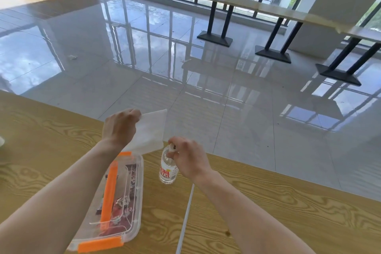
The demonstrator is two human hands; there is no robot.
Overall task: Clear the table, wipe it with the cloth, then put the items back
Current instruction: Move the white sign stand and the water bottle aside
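My left hand [120, 126] pinches a white cloth [150, 132] by its upper corner and holds it in the air above the far edge of the wooden table [268, 202]. My right hand [189, 159] grips the neck and top of a small clear bottle [168, 169] with a red and white label, which stands upright on the table. Under my left forearm lies a clear plastic box [132, 202] with orange clips and handle, holding printed packets.
A seam [186, 214] runs across the tabletop just right of the box. Beyond the table edge is glossy tiled floor. A row of long tables [247, 3] on black legs stands by the windows at the far right.
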